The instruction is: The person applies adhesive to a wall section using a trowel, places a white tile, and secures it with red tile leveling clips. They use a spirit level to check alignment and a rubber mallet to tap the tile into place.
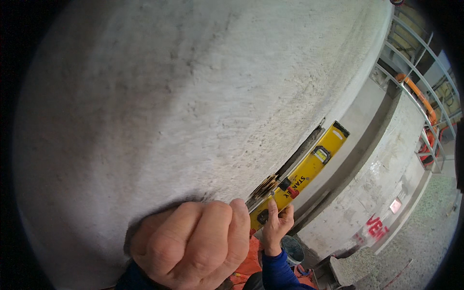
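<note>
A yellow spirit level (309, 166) lies tilted along a long slot at the edge of the pale plastered wall (193, 111). My right hand (275, 226) grips the level near its lower end, thumb and fingers on its yellow face. A small red and black piece (290, 188) sits on the level just above those fingers. Thin wooden strips (264, 188) stick out of the slot beside the level. Large and close at the bottom, my left hand (193, 244) is closed against the wall, fingers curled. What it holds, if anything, is hidden.
Right of the level runs a low concrete wall (357, 193) with red paint marks. Farther right stand metal railings (411, 63) with an orange hose (420, 94). Below my right hand are a dark bucket (293, 250) and red-orange material (249, 261). The floor (425, 227) looks grey and speckled.
</note>
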